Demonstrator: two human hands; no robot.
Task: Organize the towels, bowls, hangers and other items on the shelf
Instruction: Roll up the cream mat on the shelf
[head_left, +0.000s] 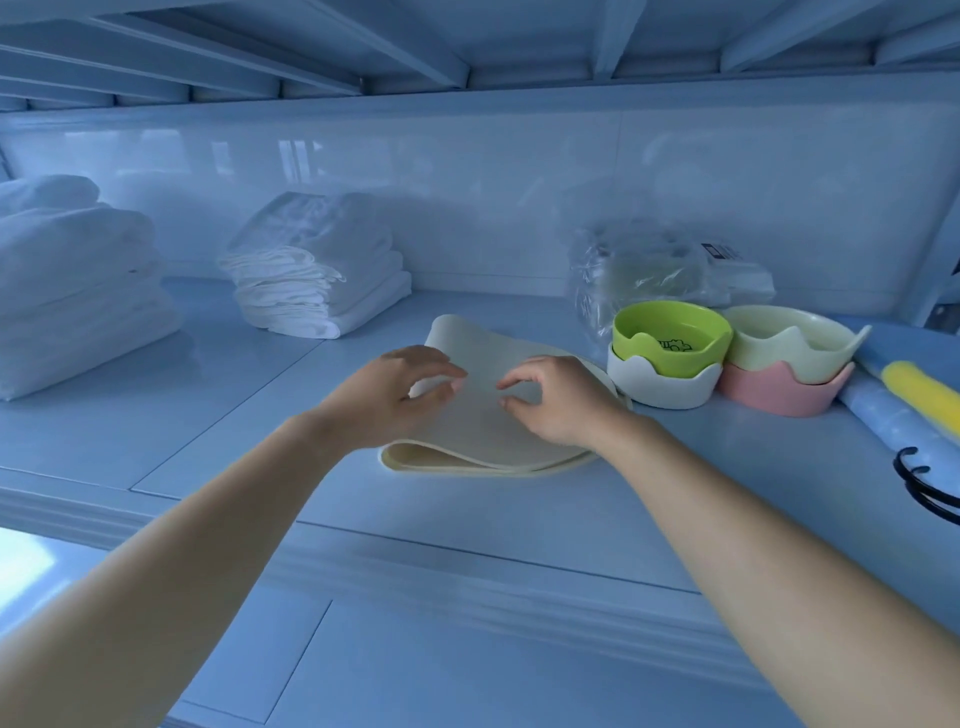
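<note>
Cream mat (478, 415): pinching its top layer with curled left hand (395, 395) and right hand (561, 400), likely flattening the fold for neat storing; keeping it on the shelf (249, 415) under both hands, leaving bowls (670, 353) just right.

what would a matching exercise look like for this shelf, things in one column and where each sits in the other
Things:
1 green bowl
2 cream bowl
3 folded cream mat
4 clear plastic bag

Places:
a stacked on the pink bowl
b at the back, behind the white bowl
c nested in the white bowl
d beneath the left hand and right hand

Pairs: 1-c, 2-a, 3-d, 4-b
</note>
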